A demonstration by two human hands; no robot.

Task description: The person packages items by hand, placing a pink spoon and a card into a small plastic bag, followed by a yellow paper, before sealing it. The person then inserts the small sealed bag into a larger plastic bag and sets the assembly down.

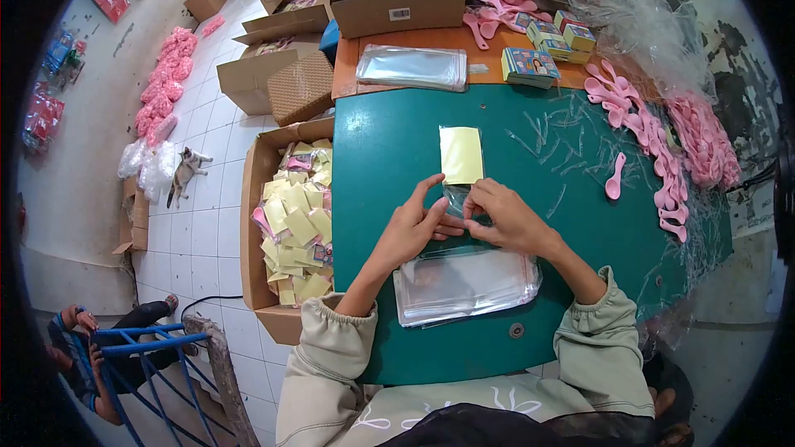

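A pale yellow card [461, 155] lies in a clear plastic bag [455, 195] on the green table, with the bag's lower end between my hands. My left hand [416, 222] rests at the bag's lower left with its fingers apart, the index fingertip at the card's lower corner. From the right, my right hand [507, 219] pinches the lower end of the bag. Just below both hands is a stack of clear plastic bags [465, 288]. A single pink spoon [615, 176] lies to the right.
A carton [247, 223] of packed yellow cards stands left of the green table [389, 165]. Pink spoons [654, 153] line the right side, near plastic strips. Card stacks [530, 68] and more clear bags [411, 67] lie at the back. A cat and another person are on the left.
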